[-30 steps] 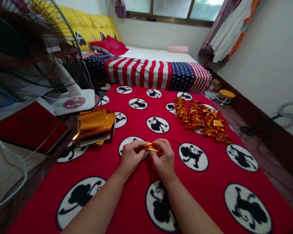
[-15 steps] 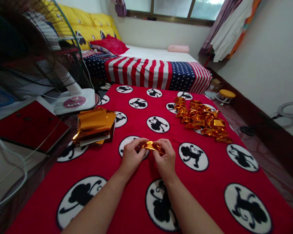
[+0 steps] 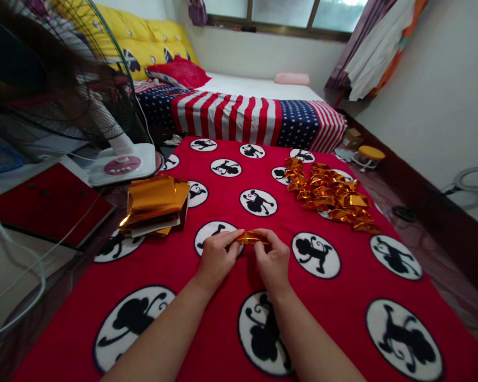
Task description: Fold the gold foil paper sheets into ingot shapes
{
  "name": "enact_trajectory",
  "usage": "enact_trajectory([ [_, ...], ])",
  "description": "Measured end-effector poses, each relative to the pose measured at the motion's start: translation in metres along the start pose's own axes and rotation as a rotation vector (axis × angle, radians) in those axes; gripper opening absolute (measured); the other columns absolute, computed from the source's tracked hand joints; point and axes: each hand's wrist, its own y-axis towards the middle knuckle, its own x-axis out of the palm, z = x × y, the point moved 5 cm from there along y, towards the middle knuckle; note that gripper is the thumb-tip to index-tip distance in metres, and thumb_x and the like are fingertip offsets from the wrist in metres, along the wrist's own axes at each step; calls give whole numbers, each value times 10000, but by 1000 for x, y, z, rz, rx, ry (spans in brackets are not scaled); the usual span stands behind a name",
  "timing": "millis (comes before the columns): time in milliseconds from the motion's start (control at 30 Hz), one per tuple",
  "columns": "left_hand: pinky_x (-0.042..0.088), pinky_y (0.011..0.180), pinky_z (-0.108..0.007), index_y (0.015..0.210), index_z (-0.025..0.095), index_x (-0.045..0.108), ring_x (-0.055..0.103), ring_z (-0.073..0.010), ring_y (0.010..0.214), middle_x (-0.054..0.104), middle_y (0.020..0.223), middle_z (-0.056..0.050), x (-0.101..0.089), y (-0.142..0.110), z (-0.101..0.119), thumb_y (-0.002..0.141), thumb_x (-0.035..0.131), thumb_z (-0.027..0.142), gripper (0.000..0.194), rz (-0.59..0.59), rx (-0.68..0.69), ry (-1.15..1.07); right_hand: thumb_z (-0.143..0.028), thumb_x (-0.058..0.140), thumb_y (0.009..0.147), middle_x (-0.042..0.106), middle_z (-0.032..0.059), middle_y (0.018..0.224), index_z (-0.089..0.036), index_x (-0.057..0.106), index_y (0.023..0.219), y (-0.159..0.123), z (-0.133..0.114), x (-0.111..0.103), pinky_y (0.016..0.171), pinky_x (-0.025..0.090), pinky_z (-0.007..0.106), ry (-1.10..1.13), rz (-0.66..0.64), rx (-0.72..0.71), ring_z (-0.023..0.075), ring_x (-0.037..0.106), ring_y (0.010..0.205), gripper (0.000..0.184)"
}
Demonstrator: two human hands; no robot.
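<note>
Between my two hands is a small folded piece of gold foil paper [image 3: 247, 238], held just above the red cloth [image 3: 239, 281] with black monkey prints. My left hand [image 3: 220, 253] pinches its left end with thumb and fingers. The right end is gripped by my right hand [image 3: 274, 257], thumb toward me and fingers behind. To the left lies a stack of flat gold foil sheets [image 3: 155, 201]. Several folded gold foil pieces [image 3: 330, 193] are gathered in a group on the far right of the cloth.
A fan [image 3: 123, 162] with a white base stands at the left, beside a red panel [image 3: 43, 204] and loose cables. Beyond the cloth's far edge is a bed [image 3: 247, 119]. A yellow-topped stool [image 3: 370, 153] and a ring-shaped lamp [image 3: 474, 179] are on the right.
The foil piece now looks flatter and narrower between my fingers. My right hand has shifted slightly to the right; both hands still grip the ends.
</note>
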Motion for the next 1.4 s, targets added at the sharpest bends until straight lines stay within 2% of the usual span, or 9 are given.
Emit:
enact_trajectory([
  [200,552,757,-267,969,192,744,700,-154,780,763,897,-42,-1,1,-4,785,634,104,232,12,-46,15,-192,574,788,709,36,824,-185,656,885,1,-3,3,673,528,255,-34,-54,-34,166,670,725,128],
  [400,536,784,-270,1006,197,737,692,-154,818,754,933,-50,-4,1,-5,809,528,55,320,8,-29,54,-141,508,793,713,23,823,-197,666,926,1,0,2,659,500,246,-151,-74,-71,156,657,692,214],
  [533,532,771,-277,977,197,739,687,-165,799,751,913,-52,-3,2,-5,791,605,134,238,-9,-50,67,-234,587,797,711,25,800,-203,653,892,0,0,4,673,499,249,-214,-83,-76,168,661,707,120],
  [667,531,753,-277,952,214,743,692,-167,778,758,886,-37,-4,2,-8,776,616,135,231,-18,-83,96,-190,537,804,709,21,802,-213,657,909,1,1,3,676,488,251,-260,-98,-94,166,652,706,161],
  [800,527,764,-272,984,217,734,689,-163,797,756,914,-39,-5,3,-7,779,572,101,286,-18,-73,117,-142,499,781,705,18,794,-209,652,940,0,2,2,658,478,250,-286,-95,-109,162,637,672,231],
  [967,515,716,-255,927,222,738,682,-160,753,757,867,-19,-4,3,-6,726,659,165,224,-40,-140,118,-181,550,775,709,24,816,-212,656,939,0,1,4,674,481,249,-335,-98,-110,168,653,706,197],
  [1133,500,714,-251,886,226,739,675,-155,745,752,842,-5,-5,4,-9,715,647,152,208,-7,-162,124,-160,531,773,708,15,788,-208,656,950,0,-1,5,637,473,241,-340,-106,-116,159,644,669,222],
  [1267,506,740,-258,895,213,740,677,-158,774,751,863,-22,-4,4,-11,747,599,128,221,3,-148,96,-225,564,797,719,25,815,-210,653,937,0,-3,4,649,486,246,-316,-89,-105,167,666,696,167],
  [1400,511,717,-253,903,220,747,678,-159,756,755,856,-24,-2,1,-11,744,629,159,207,-14,-165,64,-234,585,784,714,17,795,-216,658,905,1,-2,3,663,488,252,-369,-68,-86,172,671,708,143],
])
